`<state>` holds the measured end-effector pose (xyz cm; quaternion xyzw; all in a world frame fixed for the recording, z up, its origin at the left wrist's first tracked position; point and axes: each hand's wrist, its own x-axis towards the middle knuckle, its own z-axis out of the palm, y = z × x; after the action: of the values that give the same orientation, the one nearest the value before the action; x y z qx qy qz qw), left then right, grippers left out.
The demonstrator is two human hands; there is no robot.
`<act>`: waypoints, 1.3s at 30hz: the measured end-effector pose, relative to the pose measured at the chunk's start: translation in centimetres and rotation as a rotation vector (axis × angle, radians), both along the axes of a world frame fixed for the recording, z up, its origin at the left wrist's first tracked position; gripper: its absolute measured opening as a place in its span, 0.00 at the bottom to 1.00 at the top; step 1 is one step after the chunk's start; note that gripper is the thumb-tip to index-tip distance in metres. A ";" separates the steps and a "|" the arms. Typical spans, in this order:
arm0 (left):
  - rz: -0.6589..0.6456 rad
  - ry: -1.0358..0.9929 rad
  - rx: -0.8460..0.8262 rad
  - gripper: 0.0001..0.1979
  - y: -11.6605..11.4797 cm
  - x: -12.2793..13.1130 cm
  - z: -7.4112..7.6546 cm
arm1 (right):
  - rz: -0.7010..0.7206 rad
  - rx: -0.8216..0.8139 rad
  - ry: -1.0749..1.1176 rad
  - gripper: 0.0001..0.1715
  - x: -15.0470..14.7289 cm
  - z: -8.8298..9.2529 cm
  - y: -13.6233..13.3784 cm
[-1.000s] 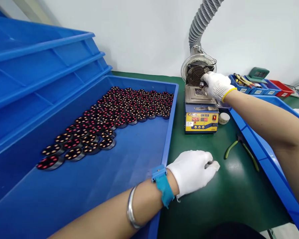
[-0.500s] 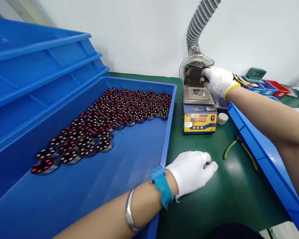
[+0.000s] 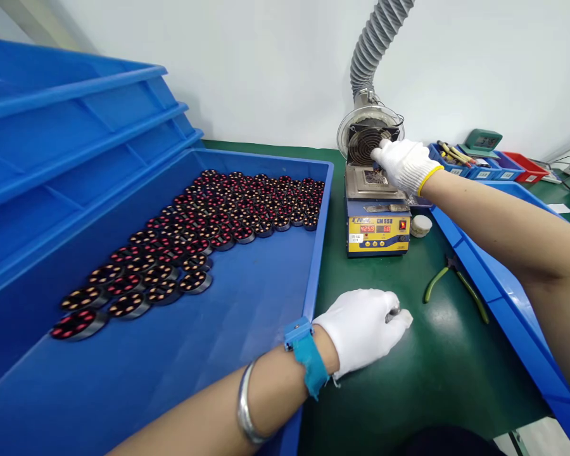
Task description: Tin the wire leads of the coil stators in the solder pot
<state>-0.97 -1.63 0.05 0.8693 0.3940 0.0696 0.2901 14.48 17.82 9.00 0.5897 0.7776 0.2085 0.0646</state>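
Observation:
My right hand [image 3: 401, 166], in a white knitted glove, pinches a small dark part [image 3: 376, 166] by its top. The part's lower end is at the square molten-solder opening [image 3: 376, 178] of a solder pot [image 3: 379, 218] with red digits on its yellow front; fingers hide most of it. My left hand [image 3: 361, 329], in a white glove with a blue wrist strap [image 3: 304, 354], rests on the green table. Its fingers curl around a grey metallic piece [image 3: 392, 313], of which only a bit shows between thumb and forefinger.
On the left, a blue tray [image 3: 261, 291] holds many round black parts [image 3: 194, 282] with red or cream dots. Stacked blue trays [image 3: 76, 126] rise behind it. Green-handled pliers [image 3: 449, 269], a white round jar [image 3: 421, 225] and another blue tray [image 3: 503, 278] are at right. A grey hose [image 3: 377, 47] hangs behind the pot.
My right hand has lowered slightly, bringing the small part from in front of the round vent down to the solder opening. My left hand keeps its place and grip.

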 end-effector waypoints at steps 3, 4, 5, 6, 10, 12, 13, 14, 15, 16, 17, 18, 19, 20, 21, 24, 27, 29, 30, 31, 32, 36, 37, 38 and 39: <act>-0.003 0.003 0.004 0.21 0.0 0.0 -0.1 | -0.011 -0.020 0.011 0.28 -0.1 -0.1 0.1; -0.002 0.003 0.003 0.21 0.0 0.0 -0.1 | -0.009 -0.015 0.020 0.27 -0.1 -0.1 0.1; 0.000 0.002 0.001 0.21 0.0 0.0 -0.1 | -0.002 -0.001 0.037 0.26 0.0 0.0 0.1; 0.000 0.001 -0.002 0.21 0.0 0.0 -0.1 | 0.003 0.019 0.059 0.25 0.1 0.1 0.1; -0.005 0.006 -0.004 0.22 -0.1 0.0 -0.1 | -0.022 0.089 0.169 0.23 1.0 0.2 0.3; -0.004 0.016 -0.002 0.21 -0.1 0.0 0.0 | -0.047 0.101 0.246 0.22 1.5 -0.2 0.4; -0.003 0.019 -0.003 0.21 -0.1 0.0 0.0 | -0.052 0.104 0.289 0.21 1.8 -0.5 0.5; -0.003 0.019 -0.004 0.21 -0.1 0.0 0.0 | -0.055 0.106 0.327 0.20 2.0 -0.9 0.6; -0.003 0.018 -0.005 0.21 -0.1 0.0 0.0 | -0.057 0.106 0.354 0.21 2.1 -1.2 0.6; -0.002 0.015 -0.006 0.21 0.0 0.0 0.0 | -0.059 0.106 0.375 0.21 2.2 -1.5 0.6; -0.001 0.011 -0.008 0.21 0.0 0.0 -0.1 | -0.061 0.108 0.390 0.21 2.3 -1.8 0.6; 0.003 0.005 -0.012 0.21 0.0 0.0 -0.1 | -0.063 0.112 0.404 0.22 2.3 -2.0 0.6; 0.013 -0.006 -0.020 0.21 0.0 0.0 0.0 | -0.064 0.118 0.419 0.22 2.4 -2.1 0.5; 0.030 -0.024 -0.032 0.20 0.1 0.0 0.0 | -0.064 0.126 0.436 0.22 2.4 -2.1 0.4; 0.053 -0.051 -0.048 0.19 0.1 0.0 0.1 | -0.065 0.139 0.460 0.21 2.4 -2.1 0.3; 0.197 -0.207 -0.123 0.16 0.3 0.2 0.7 | -0.081 0.174 0.571 0.19 2.4 -1.5 -0.4; 0.450 -0.499 -0.260 0.16 0.8 0.3 1.4 | -0.100 0.142 0.728 0.17 2.1 -1.0 -2.2; 0.610 -0.724 -0.370 0.19 1.3 0.3 1.6 | -0.116 0.064 0.838 0.19 1.5 -1.3 -4.1; 0.673 -0.824 -0.415 0.20 1.7 0.3 1.6 | -0.121 0.007 0.898 0.21 1.1 -1.7 -5.2; 0.725 -0.906 -0.447 0.22 2.0 0.2 1.6 | -0.118 -0.061 0.961 0.24 0.6 -2.2 -6.4; 0.767 -0.970 -0.465 0.23 2.2 0.1 1.5 | -0.108 -0.137 1.024 0.26 0.2 -2.8 -7.6; 0.840 -1.098 -0.471 0.15 2.8 -0.2 1.2 | 0.003 -0.365 1.182 0.34 -1.3 -5.1 -11.6; 0.840 -1.109 -0.471 0.13 2.8 -0.3 1.2 | 0.034 -0.415 1.196 0.34 -1.4 -5.4 -12.2; 0.837 -1.109 -0.474 0.12 2.8 -0.3 1.2 | 0.061 -0.473 1.210 0.32 -1.3 -5.5 -12.6; 0.831 -1.100 -0.482 0.11 2.8 -0.3 1.3 | 0.082 -0.540 1.229 0.29 -1.2 -5.4 -12.9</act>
<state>-1.30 1.12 1.32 0.3994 0.4931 0.5120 0.5790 13.30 4.93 3.57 0.5345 0.7195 -0.3644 -0.2527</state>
